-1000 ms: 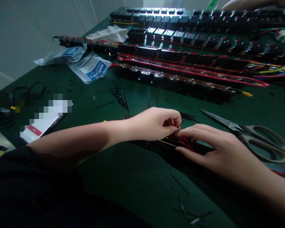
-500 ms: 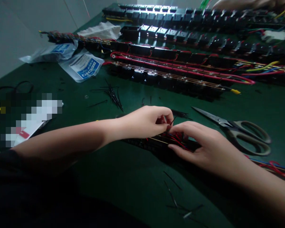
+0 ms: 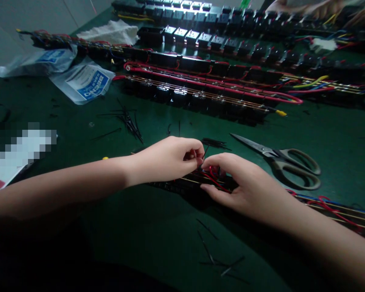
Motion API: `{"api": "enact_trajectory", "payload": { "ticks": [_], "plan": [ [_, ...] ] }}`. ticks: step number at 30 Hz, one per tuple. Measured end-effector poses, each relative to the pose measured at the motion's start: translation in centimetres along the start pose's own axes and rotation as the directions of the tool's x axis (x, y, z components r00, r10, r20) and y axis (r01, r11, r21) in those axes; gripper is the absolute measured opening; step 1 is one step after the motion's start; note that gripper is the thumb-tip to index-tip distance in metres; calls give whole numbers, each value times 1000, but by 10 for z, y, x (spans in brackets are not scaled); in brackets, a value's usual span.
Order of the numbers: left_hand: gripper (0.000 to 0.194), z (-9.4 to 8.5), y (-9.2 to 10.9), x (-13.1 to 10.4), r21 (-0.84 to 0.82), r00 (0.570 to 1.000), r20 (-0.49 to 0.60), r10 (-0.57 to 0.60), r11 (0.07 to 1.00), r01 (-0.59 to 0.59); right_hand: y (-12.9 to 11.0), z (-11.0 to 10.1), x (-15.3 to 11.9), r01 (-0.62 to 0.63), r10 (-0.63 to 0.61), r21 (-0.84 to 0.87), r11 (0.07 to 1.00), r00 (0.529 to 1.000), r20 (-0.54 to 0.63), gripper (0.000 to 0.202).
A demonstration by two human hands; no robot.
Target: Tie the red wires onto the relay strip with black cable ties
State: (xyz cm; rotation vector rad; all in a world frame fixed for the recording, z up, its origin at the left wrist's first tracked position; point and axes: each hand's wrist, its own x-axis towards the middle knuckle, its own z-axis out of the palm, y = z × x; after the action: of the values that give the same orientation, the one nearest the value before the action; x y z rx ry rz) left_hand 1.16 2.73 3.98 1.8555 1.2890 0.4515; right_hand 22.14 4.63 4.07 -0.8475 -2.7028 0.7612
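Pinching a thin black tie (image 3: 206,151) between the thumb and fingers of the left hand (image 3: 176,158), just above a wired black strip (image 3: 187,184) lying across the green worktop (image 3: 158,125), beneath both hands. Resting the right hand (image 3: 246,178) over the same strip, parting its thumb and forefinger around some red wires (image 3: 213,172) and holding the forefinger's tip right beside the left thumb; not being able to tell whether gripping or merely touching, with the remaining fingers hidden. Having a small bundle of black strands (image 3: 215,143) lying just beyond both hands, and scissors (image 3: 266,151) lying to the right, pointing their blades left. Seeing a looser pile of black strands (image 3: 128,123) lying beyond the left hand, and scattered black pieces (image 3: 225,265) on the near side. Facing longer black assemblies (image 3: 213,44) and red cables (image 3: 200,82) running across the far part, with printed plastic packets (image 3: 85,83) and a crumpled white sheet (image 3: 109,33) lying towards the left. Glimpsing another person's hand (image 3: 319,9) at the upper right, partly blurred
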Motion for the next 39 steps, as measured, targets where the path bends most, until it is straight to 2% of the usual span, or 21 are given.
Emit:
{"api": "enact_trajectory", "payload": {
  "ticks": [6, 15, 27, 39],
  "plan": [
    [14, -4, 2, -1, 9, 998, 57, -25, 1000, 24, -3, 0, -2, -28, 28, 15, 999, 999, -15, 28],
    [14, -3, 7, 0, 20, 993, 87, -75, 997, 73, 0, 1, -4, -113, 121, 161, 981, 992, -42, 55],
    [19, -4, 7, 0, 61, 988, 109, -112, 992, 106, 1, 1, -3, -72, 74, 88, 994, 997, -30, 45],
    [18, -4, 7, 1, 35, 985, 105, -138, 990, 135, 1, 1, -3, -57, 60, 91, 994, 998, -28, 46]
  ]
}}
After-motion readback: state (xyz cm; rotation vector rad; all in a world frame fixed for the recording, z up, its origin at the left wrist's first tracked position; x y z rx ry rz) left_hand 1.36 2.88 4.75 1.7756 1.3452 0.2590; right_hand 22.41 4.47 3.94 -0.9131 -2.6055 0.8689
